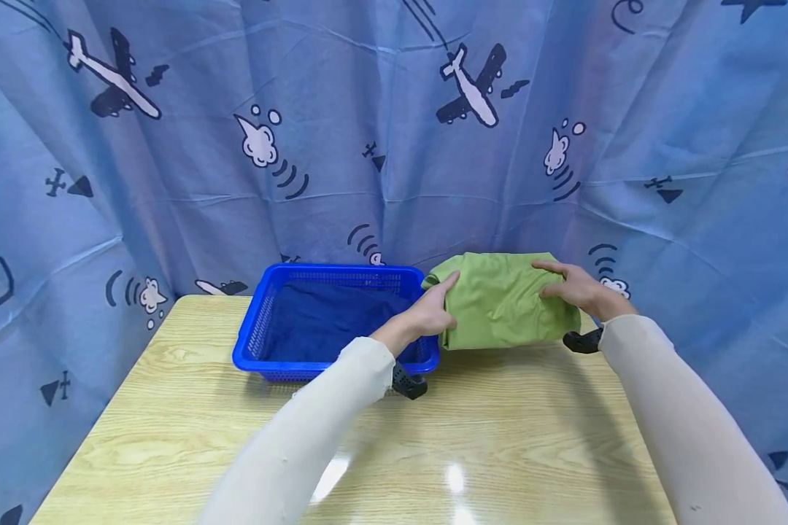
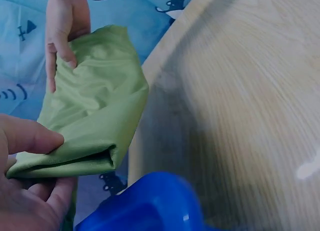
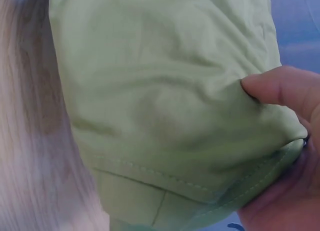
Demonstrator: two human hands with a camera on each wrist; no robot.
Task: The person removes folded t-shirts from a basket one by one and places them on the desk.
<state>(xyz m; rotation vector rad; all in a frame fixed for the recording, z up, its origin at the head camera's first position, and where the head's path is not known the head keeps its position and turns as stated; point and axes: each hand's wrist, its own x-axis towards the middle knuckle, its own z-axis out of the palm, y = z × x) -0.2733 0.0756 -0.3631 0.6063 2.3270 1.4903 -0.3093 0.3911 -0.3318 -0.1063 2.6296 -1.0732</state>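
Note:
A folded green garment (image 1: 499, 302) with stitched hems is held up above the table's back right, just right of the blue basket (image 1: 338, 370). My left hand (image 1: 427, 313) pinches its left end, thumb on top and fingers beneath, as the left wrist view shows. At the other end my right hand (image 1: 581, 290) grips the cloth, its thumb (image 3: 275, 88) pressing on the upper face. The layered fold (image 2: 70, 163) faces the left hand. Inside the basket lies a dark blue cloth (image 1: 331, 321); the left forearm covers part of the basket's front right.
The wooden table (image 1: 499, 430) reaches toward me in front of the basket and cloth. Directly behind it hangs a blue curtain (image 1: 341, 146) printed with aeroplanes. The basket's raised rim stands close by the left hand.

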